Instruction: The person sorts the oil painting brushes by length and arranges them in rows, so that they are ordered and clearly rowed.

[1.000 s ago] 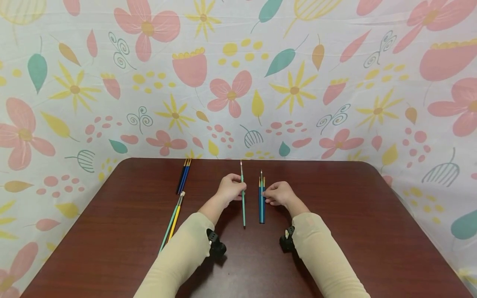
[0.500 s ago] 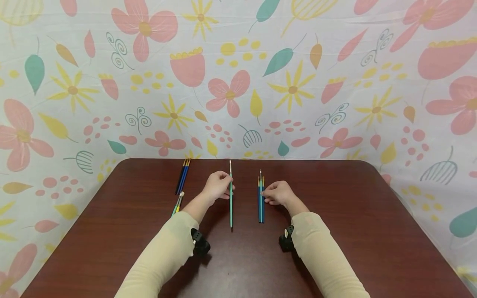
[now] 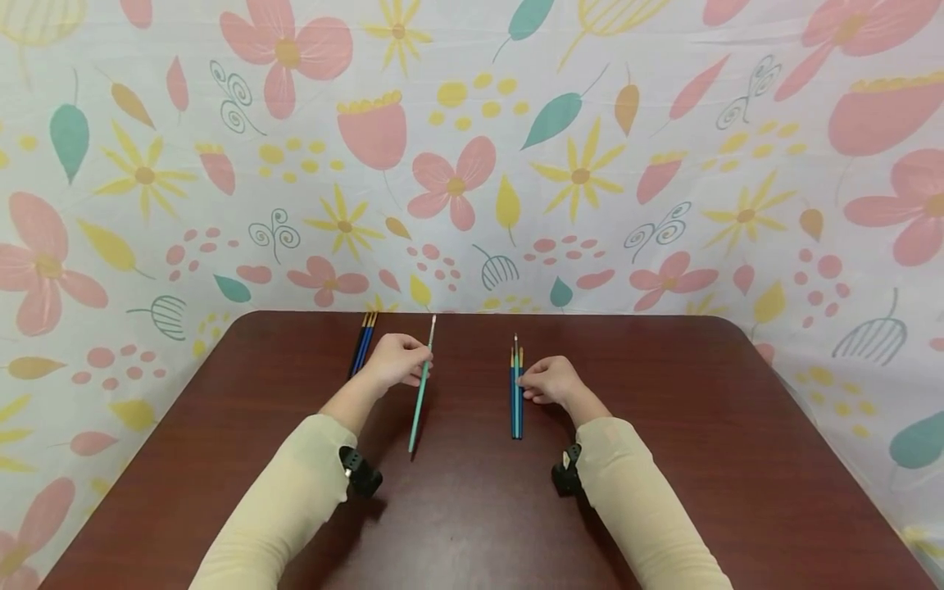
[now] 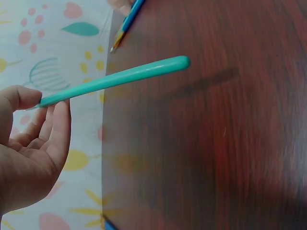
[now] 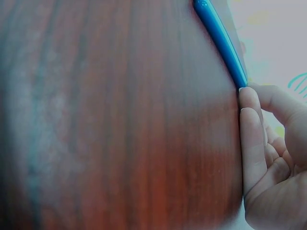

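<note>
My left hand (image 3: 397, 360) pinches a mint-green paintbrush (image 3: 419, 401) by its upper part. The brush is raised off the table and leans, bristle end away from me; in the left wrist view its rounded handle end (image 4: 180, 62) hangs over its shadow. Right of centre, several paintbrushes (image 3: 516, 414) lie side by side, blue ones flanking a lighter teal one. At their right edge my right hand (image 3: 555, 381) grips the outer blue paintbrush (image 5: 223, 40) between thumb and fingertips, low against the table. The fingers partly cover that brush.
At the back left of the brown table (image 3: 664, 492) lie several dark-blue and black paintbrushes (image 3: 361, 348), partly behind my left hand. A flower-patterned cloth (image 3: 472, 164) hangs along the table's far edge. Each wrist wears a small black camera (image 3: 361, 473).
My left hand has carried the mint-green paintbrush leftward, and the brush now slants. The left arm now hides the green and yellow paintbrushes at left. My right hand has stayed in place.
</note>
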The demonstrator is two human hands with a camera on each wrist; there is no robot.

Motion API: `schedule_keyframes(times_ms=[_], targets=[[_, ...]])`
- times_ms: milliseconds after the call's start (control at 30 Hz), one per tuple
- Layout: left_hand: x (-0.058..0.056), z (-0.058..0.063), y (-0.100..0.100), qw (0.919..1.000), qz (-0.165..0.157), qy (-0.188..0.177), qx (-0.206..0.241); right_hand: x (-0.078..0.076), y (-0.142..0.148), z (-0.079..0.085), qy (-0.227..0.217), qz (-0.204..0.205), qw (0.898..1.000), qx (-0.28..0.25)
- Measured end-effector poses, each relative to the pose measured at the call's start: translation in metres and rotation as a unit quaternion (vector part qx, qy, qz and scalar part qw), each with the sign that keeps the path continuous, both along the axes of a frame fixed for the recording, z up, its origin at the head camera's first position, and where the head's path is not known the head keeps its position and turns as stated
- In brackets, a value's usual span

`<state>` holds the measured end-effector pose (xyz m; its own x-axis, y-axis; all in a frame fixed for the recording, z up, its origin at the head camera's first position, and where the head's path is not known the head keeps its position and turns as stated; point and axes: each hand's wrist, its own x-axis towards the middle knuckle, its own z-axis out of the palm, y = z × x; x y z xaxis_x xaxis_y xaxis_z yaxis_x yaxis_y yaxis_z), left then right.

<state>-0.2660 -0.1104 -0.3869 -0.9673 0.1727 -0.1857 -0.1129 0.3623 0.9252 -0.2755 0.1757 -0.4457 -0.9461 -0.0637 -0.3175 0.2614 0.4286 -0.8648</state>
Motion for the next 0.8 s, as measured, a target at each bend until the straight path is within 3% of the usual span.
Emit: schedule_keyframes(times_ms=[367, 800], targets=[[0.008, 0.004, -0.051, 0.9992, -0.019, 0.009, -0.034, 0.0, -0.003, 0.0, 0.001, -0.007, 1.0, 0.006], [0.029, -0.002, -0.102, 0.999, 0.024, 0.005, -0.037, -0.001, -0.001, -0.001, -0.003, -0.007, 1.0, 0.001]])
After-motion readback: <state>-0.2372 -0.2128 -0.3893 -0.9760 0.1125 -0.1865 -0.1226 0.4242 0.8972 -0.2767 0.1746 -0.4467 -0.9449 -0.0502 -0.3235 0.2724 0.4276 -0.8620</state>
